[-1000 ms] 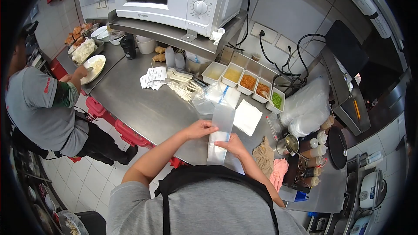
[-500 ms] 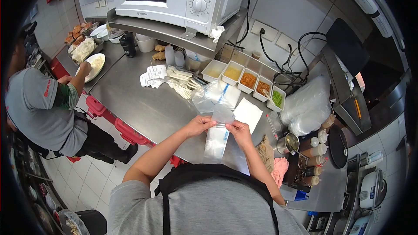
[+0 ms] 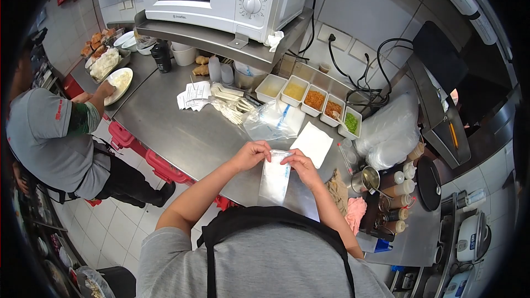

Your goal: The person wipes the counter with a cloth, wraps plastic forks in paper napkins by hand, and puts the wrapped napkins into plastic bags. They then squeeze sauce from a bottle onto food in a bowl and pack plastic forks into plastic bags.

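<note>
A small clear plastic bag with white contents and a blue marking hangs between my hands over the steel counter's front edge. My left hand pinches its upper left corner. On the upper right corner, my right hand has its fingers closed. Beyond my hands lies a larger clear plastic bag with a blue stripe. White paper sheets rest just past my right hand. Plastic cutlery is piled at the back, beside some paper slips.
Topping tubs line the back, below a microwave on a shelf. To the right stand sauce bottles, a metal pot and cloths. At left, a co-worker handles a plate of rice.
The bag's top flap, folded up between my hands before, no longer stands up above them. My hands have moved slightly apart along its top edge. The co-worker's hand has shifted by the plate.
</note>
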Motion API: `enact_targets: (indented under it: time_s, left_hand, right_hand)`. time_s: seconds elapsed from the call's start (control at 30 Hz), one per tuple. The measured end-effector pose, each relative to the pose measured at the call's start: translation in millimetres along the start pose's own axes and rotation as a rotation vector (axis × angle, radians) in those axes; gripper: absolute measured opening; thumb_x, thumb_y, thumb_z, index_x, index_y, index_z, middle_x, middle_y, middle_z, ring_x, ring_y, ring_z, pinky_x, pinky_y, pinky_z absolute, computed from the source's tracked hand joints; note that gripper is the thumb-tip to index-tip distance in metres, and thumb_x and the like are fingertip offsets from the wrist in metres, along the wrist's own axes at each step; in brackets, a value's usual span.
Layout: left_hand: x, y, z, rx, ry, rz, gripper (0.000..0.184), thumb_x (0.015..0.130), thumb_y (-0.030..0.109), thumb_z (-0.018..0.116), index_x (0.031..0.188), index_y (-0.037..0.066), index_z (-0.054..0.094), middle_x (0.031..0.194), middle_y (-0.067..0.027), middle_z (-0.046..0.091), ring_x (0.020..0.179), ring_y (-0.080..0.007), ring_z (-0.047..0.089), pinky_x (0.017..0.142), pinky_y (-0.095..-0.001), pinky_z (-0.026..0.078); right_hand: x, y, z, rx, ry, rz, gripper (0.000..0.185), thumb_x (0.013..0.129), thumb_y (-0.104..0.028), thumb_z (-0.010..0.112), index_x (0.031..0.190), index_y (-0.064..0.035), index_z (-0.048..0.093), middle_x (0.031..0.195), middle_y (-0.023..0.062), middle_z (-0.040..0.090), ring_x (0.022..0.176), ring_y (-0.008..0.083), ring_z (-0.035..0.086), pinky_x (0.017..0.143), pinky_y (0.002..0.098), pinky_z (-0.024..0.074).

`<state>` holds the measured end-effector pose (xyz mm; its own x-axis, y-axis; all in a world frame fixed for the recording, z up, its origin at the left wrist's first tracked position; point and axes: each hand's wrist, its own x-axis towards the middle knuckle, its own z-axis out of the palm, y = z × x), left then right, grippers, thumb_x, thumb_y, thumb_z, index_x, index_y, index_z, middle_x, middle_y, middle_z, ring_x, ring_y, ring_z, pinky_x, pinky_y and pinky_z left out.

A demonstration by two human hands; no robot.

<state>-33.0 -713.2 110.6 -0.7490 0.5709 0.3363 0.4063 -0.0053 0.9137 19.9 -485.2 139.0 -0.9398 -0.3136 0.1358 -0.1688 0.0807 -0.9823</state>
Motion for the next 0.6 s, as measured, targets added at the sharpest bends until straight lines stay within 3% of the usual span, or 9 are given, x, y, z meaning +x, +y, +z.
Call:
enact_targets:
  time_s: [0.1, 0.23, 0.33, 0.43, 0.6]
  left_hand:
    - [0, -6, 0, -0.158, -0.036, -0.097, 0.017, 0.085, -0.005, 0.051, 0.078, 0.002, 0.066, 0.090, -0.0027, 0.058, 0.081, -0.0121, 0.056, 0.073, -0.0260, 0.046]
    - [-2, 3, -1, -0.645, 0.028, -0.489, 0.016, 0.086, 0.000, 0.051, 0.086, 0.005, 0.066, 0.100, -0.0032, 0.058, 0.080, -0.0137, 0.057, 0.071, -0.0290, 0.048]
    - [1, 21, -3, -0.866, -0.104, -0.569, 0.015, 0.090, 0.010, 0.054, 0.098, 0.007, 0.067, 0.103, -0.0004, 0.060, 0.079, -0.0095, 0.055, 0.071, -0.0276, 0.048]
    - [2, 18, -2, -0.404, -0.189, -0.428, 0.022, 0.091, 0.011, 0.058, 0.112, 0.007, 0.065, 0.107, 0.0025, 0.061, 0.082, -0.0047, 0.054, 0.073, -0.0224, 0.047]
    - [5, 11, -5, -0.383, -0.141, -0.285, 0.035, 0.089, 0.002, 0.059, 0.124, 0.007, 0.059, 0.110, 0.0029, 0.062, 0.079, -0.0008, 0.050, 0.069, -0.0176, 0.045]
  right_hand:
    - [0, 4, 3, -0.292, -0.006, -0.065, 0.020, 0.081, 0.005, 0.055, 0.092, -0.0040, 0.069, 0.089, 0.0006, 0.046, 0.076, 0.0080, 0.048, 0.061, 0.0216, 0.0408]
    - [-1, 0, 8, -0.251, 0.058, 0.003, 0.021, 0.079, 0.006, 0.056, 0.092, -0.0043, 0.069, 0.086, 0.0001, 0.044, 0.072, 0.0076, 0.047, 0.056, 0.0208, 0.0395]
    - [-1, -3, 11, -0.283, 0.087, 0.003, 0.022, 0.078, 0.006, 0.056, 0.093, -0.0043, 0.068, 0.086, 0.0001, 0.044, 0.071, 0.0080, 0.047, 0.056, 0.0209, 0.0395]
    - [4, 2, 14, -0.270, 0.117, -0.048, 0.024, 0.078, 0.006, 0.056, 0.096, -0.0049, 0.067, 0.086, 0.0002, 0.044, 0.072, 0.0081, 0.048, 0.056, 0.0207, 0.0398]
    - [3, -11, 25, -0.213, 0.217, -0.074, 0.022, 0.077, 0.007, 0.058, 0.095, -0.0054, 0.063, 0.086, 0.0008, 0.047, 0.075, 0.0080, 0.050, 0.057, 0.0215, 0.0428]
